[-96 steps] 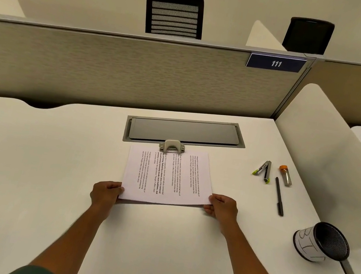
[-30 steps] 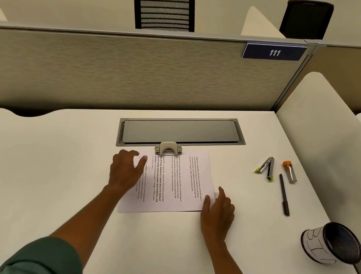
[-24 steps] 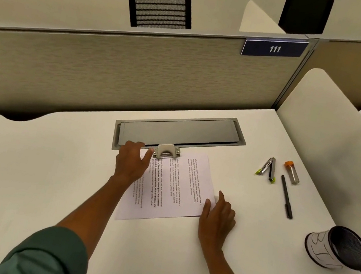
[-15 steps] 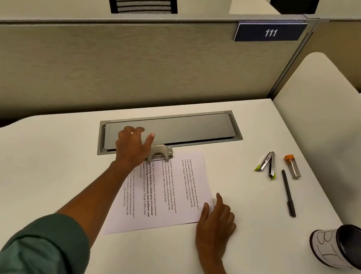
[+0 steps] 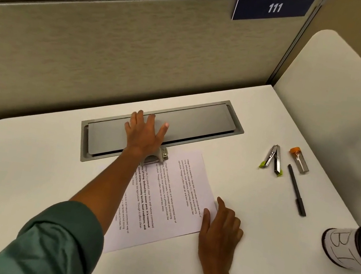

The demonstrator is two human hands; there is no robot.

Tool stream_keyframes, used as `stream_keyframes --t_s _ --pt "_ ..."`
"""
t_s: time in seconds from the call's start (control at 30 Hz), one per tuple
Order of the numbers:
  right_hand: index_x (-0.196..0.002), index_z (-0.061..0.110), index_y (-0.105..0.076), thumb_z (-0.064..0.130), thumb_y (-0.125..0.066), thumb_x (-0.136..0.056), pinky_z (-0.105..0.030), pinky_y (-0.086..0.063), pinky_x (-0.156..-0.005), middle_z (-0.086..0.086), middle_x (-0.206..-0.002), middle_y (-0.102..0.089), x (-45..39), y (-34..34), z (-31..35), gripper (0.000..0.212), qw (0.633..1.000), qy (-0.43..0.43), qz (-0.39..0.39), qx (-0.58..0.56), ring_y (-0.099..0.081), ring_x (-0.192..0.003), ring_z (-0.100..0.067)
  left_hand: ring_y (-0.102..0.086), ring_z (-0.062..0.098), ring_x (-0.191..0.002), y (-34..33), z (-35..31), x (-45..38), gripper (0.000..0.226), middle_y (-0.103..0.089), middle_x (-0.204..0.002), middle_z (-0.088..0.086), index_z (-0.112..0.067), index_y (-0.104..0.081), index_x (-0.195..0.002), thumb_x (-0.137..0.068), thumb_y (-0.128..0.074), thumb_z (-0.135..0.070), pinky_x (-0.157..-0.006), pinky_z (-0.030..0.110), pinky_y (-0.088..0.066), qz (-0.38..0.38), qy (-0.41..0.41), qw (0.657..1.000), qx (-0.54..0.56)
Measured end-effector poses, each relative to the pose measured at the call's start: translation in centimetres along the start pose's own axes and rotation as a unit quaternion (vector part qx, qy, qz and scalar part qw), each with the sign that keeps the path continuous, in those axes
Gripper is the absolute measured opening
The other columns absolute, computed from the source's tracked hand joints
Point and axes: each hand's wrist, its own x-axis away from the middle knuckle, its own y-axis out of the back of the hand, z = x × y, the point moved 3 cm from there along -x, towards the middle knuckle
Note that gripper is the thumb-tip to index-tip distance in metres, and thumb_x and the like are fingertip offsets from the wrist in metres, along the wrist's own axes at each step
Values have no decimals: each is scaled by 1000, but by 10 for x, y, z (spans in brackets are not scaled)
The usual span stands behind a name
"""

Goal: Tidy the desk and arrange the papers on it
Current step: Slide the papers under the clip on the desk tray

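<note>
A stack of printed papers (image 5: 171,198) lies flat in the middle of the white desk (image 5: 10,179). My right hand (image 5: 218,230) rests palm down at the stack's near right corner, fingers touching the edge. My left hand (image 5: 145,132) lies flat with fingers spread on the grey hatch lid (image 5: 201,121) set into the desk, just beyond the papers. A small beige latch (image 5: 159,156) sits at the papers' far edge, partly hidden under my left wrist.
To the right lie a staple remover (image 5: 273,160), a small orange-capped case (image 5: 299,159) and a black pen (image 5: 296,190). A black mesh cup (image 5: 352,248) with a white label lies on its side at the right edge. Partition walls bound the desk behind and right.
My left hand let go of the papers' near left corner, moved up over the sheet and now rests on the hatch lid. My right hand shifted slightly along the right edge.
</note>
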Motion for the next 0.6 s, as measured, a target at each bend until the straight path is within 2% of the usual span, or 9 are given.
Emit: stream_keyframes --t_s 0.17,0.47,0.53,0.6 --pt "-132 19 -49 45 -38 -94 -37 -42 -71 -3 -101 -57 -1 2 2 48 1000 -1 7 -3 -50 -86 -22 -10 38 -147 -11 -5 -5 66 -20 -157 18 -19 -38 -142 -94 -30 -63 -117 59 -12 19 -1 999 -43" --pt "-133 24 -49 50 -39 -92 -37 -44 -68 -5 -103 -55 -2 -1 2 50 999 12 30 28 -48 -86 -21 -6 37 -148 -14 -4 -6 66 -16 -158 20 -18 -34 -143 -94 -31 -62 -116 60 -7 13 -11 998 -55" --pt "-131 27 -51 50 -34 -93 -38 -42 -71 -6 -110 -54 -2 -1 2 49 999 14 36 32 -48 -90 -23 -5 36 -148 -15 -4 -6 66 -15 -159 19 -19 -33 -144 -94 -31 -62 -116 60 -7 14 -17 998 -58" --pt "-132 29 -52 50 -32 -94 -42 -40 -79 -7 -126 -52 -1 -2 2 48 999 10 39 36 -49 -102 -26 -4 35 -149 -17 -4 -7 67 -13 -160 18 -20 -32 -146 -94 -31 -62 -116 60 -6 15 -18 998 -59"
